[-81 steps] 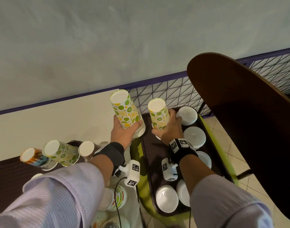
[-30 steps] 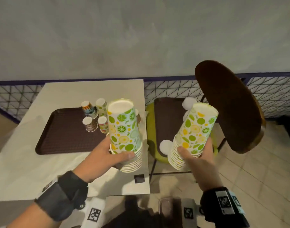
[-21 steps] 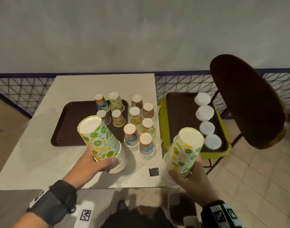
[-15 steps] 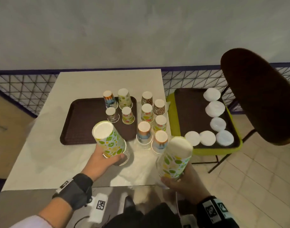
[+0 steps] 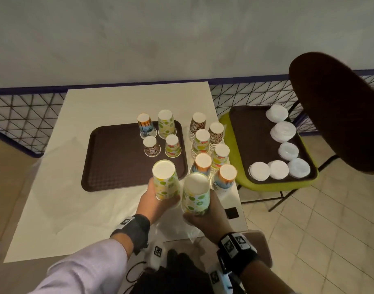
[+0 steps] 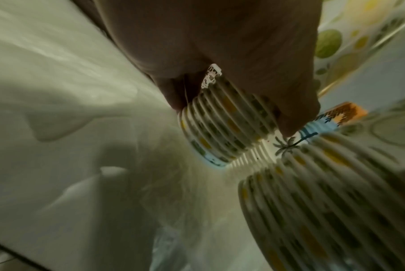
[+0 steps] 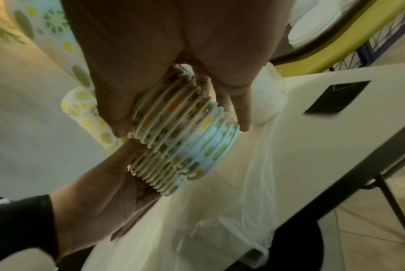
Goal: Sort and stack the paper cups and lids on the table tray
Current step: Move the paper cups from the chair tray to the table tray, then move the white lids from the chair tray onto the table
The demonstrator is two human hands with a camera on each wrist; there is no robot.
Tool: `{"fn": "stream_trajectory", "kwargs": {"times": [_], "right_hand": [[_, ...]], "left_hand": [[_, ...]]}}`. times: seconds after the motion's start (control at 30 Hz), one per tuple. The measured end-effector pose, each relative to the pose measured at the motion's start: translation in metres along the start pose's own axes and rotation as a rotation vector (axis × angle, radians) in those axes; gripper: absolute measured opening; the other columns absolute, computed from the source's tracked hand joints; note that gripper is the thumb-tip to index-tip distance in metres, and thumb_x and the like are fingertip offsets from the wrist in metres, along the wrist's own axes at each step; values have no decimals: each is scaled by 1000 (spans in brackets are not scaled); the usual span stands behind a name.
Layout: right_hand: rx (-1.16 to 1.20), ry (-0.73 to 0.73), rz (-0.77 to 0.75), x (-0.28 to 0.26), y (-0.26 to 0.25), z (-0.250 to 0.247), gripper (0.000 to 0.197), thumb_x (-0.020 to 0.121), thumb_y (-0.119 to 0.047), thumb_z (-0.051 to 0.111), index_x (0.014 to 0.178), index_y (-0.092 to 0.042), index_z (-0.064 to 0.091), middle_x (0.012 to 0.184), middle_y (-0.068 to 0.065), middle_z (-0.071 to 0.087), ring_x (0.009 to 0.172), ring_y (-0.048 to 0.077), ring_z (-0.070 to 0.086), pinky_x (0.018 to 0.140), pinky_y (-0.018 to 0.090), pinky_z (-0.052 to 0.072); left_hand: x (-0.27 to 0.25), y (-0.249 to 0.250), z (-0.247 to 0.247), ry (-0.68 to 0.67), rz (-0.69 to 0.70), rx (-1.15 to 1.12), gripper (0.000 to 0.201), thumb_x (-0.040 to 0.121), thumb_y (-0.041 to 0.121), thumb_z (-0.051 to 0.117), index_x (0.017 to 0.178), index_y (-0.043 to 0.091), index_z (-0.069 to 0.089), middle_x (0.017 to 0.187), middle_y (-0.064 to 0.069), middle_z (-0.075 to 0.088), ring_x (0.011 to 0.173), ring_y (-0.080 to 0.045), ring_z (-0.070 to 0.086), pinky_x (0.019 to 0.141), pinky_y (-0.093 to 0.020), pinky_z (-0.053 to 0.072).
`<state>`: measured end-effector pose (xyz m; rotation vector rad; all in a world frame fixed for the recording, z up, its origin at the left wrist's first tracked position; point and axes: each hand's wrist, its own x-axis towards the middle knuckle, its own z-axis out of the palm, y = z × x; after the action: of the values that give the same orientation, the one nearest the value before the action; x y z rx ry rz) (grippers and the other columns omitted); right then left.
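Note:
My left hand (image 5: 158, 201) grips an upside-down stack of lime-print paper cups (image 5: 166, 180) just above the table's near edge. My right hand (image 5: 203, 217) grips a second lime-print stack (image 5: 195, 193) beside it; the two stacks almost touch. In the left wrist view, fingers wrap the first stack's ribbed rims (image 6: 222, 128); the right wrist view shows fingers round the other stack's rims (image 7: 185, 132). The brown table tray (image 5: 116, 160) holds single upside-down cups (image 5: 158, 134) at its far right corner. Several more cup stacks (image 5: 211, 149) stand on the table right of it.
A second brown tray (image 5: 251, 141) lies on a green chair seat (image 5: 258, 186) to the right, with several piles of white lids (image 5: 283, 132). A dark round chair back (image 5: 338, 111) rises at far right. Thin clear plastic (image 7: 219, 210) lies on the white table (image 5: 76, 198).
Both hands lifted the lime-print stacks off the chair tray, carried them left to the table and lowered them together near its front edge. My view swung left and pulled back.

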<state>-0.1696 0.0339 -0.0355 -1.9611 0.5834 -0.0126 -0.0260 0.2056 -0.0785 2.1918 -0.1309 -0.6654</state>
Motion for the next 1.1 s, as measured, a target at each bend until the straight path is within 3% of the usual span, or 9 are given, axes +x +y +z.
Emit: {"fn": "stream_trajectory", "kwargs": {"times": [0.2, 0.3, 0.43, 0.53, 0.63, 0.73, 0.87, 1.0, 1.1], "right_hand": [[-22, 23, -12, 11, 5, 19, 88, 61, -35, 92, 136, -31, 45, 127, -10, 50, 115, 8, 52, 97, 25, 45], [-1, 46, -10, 14, 15, 26, 88, 60, -34, 92, 134, -29, 46, 127, -7, 52, 112, 6, 52, 94, 21, 44], [31, 90, -13, 15, 28, 30, 85, 60, -34, 93, 126, -45, 40, 125, -16, 53, 112, -5, 52, 94, 12, 44], [51, 112, -13, 18, 32, 32, 83, 62, -35, 93, 124, -50, 40, 124, -22, 54, 112, -12, 52, 89, 2, 40], [52, 107, 9, 19, 32, 33, 84, 62, -38, 94, 126, -48, 39, 124, -22, 56, 111, -5, 55, 87, 0, 40], [29, 70, 51, 19, 35, 31, 86, 60, -44, 94, 127, -46, 40, 118, -33, 53, 108, -8, 53, 81, -4, 37], [-51, -6, 79, 18, 40, 24, 98, 56, -52, 92, 139, -34, 43, 135, -17, 56, 120, 4, 55, 94, 18, 43], [-142, -64, 47, 9, 35, 11, 93, 62, -48, 85, 142, -35, 39, 140, -9, 54, 125, 12, 56, 103, 37, 50], [-203, -87, 44, -9, 36, -11, 77, 80, -36, 79, 147, -21, 42, 142, -6, 53, 122, 13, 56, 103, 34, 50]], "left_hand": [[-5, -5, 5, 19, -19, 45, 76, 63, 58, 87, 125, 42, 47, 113, 11, 67, 101, -19, 67, 82, -36, 52], [-6, -16, 6, -11, -42, -7, 84, 61, 54, 92, 133, 38, 52, 118, 12, 69, 109, -16, 66, 86, -33, 49], [-2, -15, 7, -41, -105, -143, 91, 56, 36, 102, 133, 30, 54, 123, 2, 68, 111, -18, 64, 95, -36, 50], [-3, -11, 1, -64, -33, -148, 88, 48, 34, 105, 124, 26, 61, 122, 0, 73, 114, -23, 70, 96, -46, 58], [-23, -5, -7, -11, -94, -152, 99, 44, 36, 104, 124, 21, 49, 115, 3, 66, 103, -15, 67, 87, -38, 57], [-41, -5, -18, -38, -200, 52, 65, 67, 31, 96, 104, 11, 46, 93, -2, 58, 78, -15, 57, 63, -30, 45], [-51, -7, -33, -231, -158, 430, 38, 81, 47, 79, 87, 19, 54, 87, 2, 63, 75, -13, 57, 61, -30, 40], [-59, -7, -34, -469, -78, 543, 31, 89, 48, 69, 75, 26, 51, 78, 8, 56, 71, -9, 50, 61, -25, 36], [-67, 1, -25, -603, 34, 532, 32, 91, 57, 66, 79, 30, 53, 82, 10, 58, 74, -8, 50, 66, -22, 40]]}}
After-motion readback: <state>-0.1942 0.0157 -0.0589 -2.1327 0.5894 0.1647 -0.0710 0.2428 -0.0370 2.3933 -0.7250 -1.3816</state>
